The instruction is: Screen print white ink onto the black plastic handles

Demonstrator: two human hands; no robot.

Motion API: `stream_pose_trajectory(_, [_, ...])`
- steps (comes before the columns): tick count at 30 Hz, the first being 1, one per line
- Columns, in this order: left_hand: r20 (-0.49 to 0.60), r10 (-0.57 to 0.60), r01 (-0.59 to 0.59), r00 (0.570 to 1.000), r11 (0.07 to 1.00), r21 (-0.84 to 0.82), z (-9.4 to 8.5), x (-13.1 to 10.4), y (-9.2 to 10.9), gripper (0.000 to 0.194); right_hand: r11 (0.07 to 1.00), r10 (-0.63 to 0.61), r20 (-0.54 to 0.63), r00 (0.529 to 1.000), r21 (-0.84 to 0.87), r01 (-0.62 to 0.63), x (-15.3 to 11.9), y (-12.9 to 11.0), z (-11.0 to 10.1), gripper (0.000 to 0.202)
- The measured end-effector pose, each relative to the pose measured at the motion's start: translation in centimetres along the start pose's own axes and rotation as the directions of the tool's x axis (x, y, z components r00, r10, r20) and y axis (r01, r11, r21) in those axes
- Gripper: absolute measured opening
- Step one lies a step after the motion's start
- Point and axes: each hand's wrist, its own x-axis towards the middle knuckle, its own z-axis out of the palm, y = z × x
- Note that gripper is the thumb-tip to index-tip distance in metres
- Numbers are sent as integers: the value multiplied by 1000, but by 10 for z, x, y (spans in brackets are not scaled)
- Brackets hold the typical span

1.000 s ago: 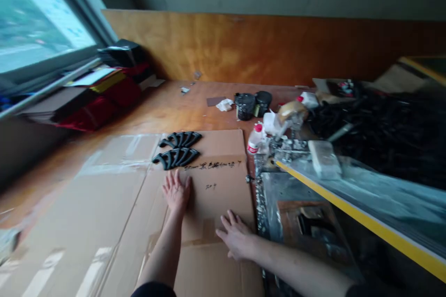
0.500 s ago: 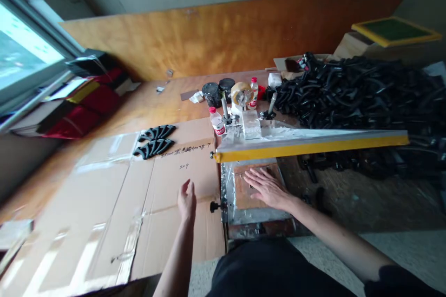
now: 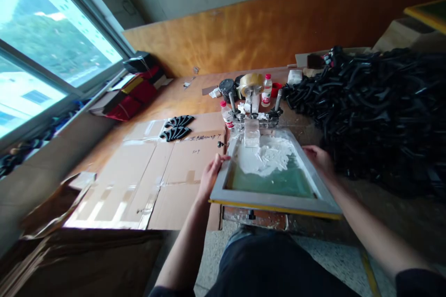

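A silkscreen frame (image 3: 278,198) lies lowered in front of me, with grey rails and green mesh. White paint (image 3: 272,158) is smeared over the far half of the mesh. My left hand (image 3: 210,174) is closed at the frame's left rail, thumb on top. On the opposite side, my right hand (image 3: 319,160) has its fingers bent against the right rail; they are slightly blurred. A clamp (image 3: 273,118) with upright posts holds the far end, where a clear block (image 3: 252,133) also stands. The frame hides most of the base beneath it.
Left of the frame, black curved parts (image 3: 177,128) lie in rows on flattened cardboard (image 3: 139,167). A large heap of black parts (image 3: 379,111) is at the right. Bottles (image 3: 266,90), a tape roll (image 3: 251,83) and a dark tub (image 3: 227,89) stand behind the clamp.
The silkscreen frame has swung down from its raised position. My right hand has left the base under it for the right rail; my left hand has moved to the left rail. The view has shifted left.
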Motion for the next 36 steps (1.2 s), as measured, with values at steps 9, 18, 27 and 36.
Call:
stream_pose_trajectory(9, [33, -104, 81, 994, 902, 425, -8, 4, -110, 64, 903, -305, 270, 913, -225, 367, 57, -130, 65, 48])
stream_pose_trajectory(18, [76, -125, 78, 989, 892, 445, -17, 12, -131, 60, 694, -532, 637, 557, -49, 719, -5, -122, 50, 22])
stream_pose_trajectory(27, [49, -115, 85, 992, 908, 409, -15, 11, -129, 61, 727, -533, 549, 644, -93, 681, -26, -114, 61, 25])
stream_pose_trajectory(36, [107, -139, 116, 984, 974, 197, -17, 1, -84, 76, 928, -293, 312, 904, -135, 347, 57, -137, 45, 48])
